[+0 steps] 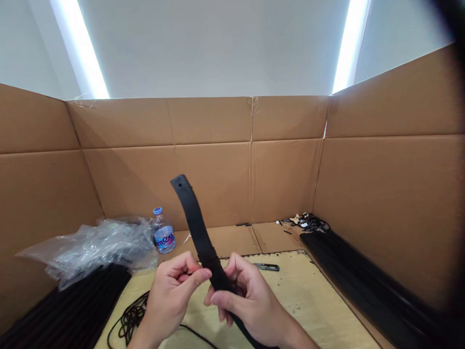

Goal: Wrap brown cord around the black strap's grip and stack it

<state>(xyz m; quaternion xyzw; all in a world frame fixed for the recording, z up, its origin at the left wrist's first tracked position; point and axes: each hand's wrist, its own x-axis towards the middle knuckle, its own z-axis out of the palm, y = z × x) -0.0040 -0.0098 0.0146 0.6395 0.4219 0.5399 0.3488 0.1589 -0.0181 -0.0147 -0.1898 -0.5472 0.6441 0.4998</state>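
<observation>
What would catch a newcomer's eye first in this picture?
A long black rubbery strap rises at the centre, gripped by the right hand, with the left hand beside it. Behind, a blue-capped clear plastic water bottle stands next to a crumpled clear plastic bag, and brown cardboard walls surround everything.

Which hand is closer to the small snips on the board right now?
Right. The right hand is just below and slightly left of the snips; the left hand is farther left, across the black strap.
</observation>
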